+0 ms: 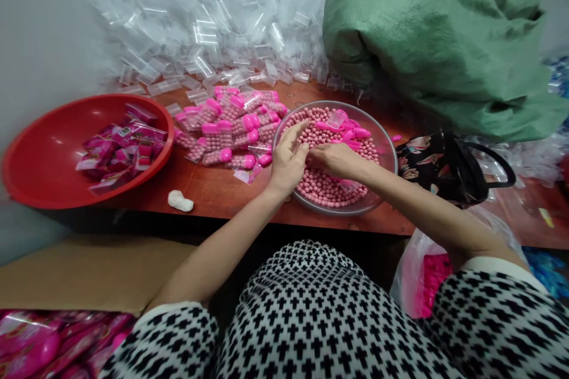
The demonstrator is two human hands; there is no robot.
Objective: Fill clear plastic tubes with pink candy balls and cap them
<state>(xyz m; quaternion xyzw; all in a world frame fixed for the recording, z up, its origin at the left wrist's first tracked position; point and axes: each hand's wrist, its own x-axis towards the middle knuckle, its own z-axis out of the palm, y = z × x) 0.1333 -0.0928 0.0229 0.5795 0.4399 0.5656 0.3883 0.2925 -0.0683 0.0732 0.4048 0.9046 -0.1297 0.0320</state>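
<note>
Over the left side of a clear bowl (391, 157) filled with small pink balls (324, 192), my two hands are close together. The fingers of my left hand (288, 160) are curled, thumb toward the right hand; whatever lies inside them is hidden. My right hand (335, 160) is closed with its fingertips pointing at the left palm, just above the balls, and I cannot make out what it holds. Bright pink plastic pieces (351, 130) and a clear tube (336, 118) lie on the balls behind my right hand.
Filled tubes with pink caps (233, 121) are heaped left of the bowl. A red basin (26, 154) holds pink packets (120, 148). Empty clear tubes (213, 29) pile up behind. A green sack (435, 35) and a black flowered bag (427, 166) are at right; a white lump (180, 201) lies near the table edge.
</note>
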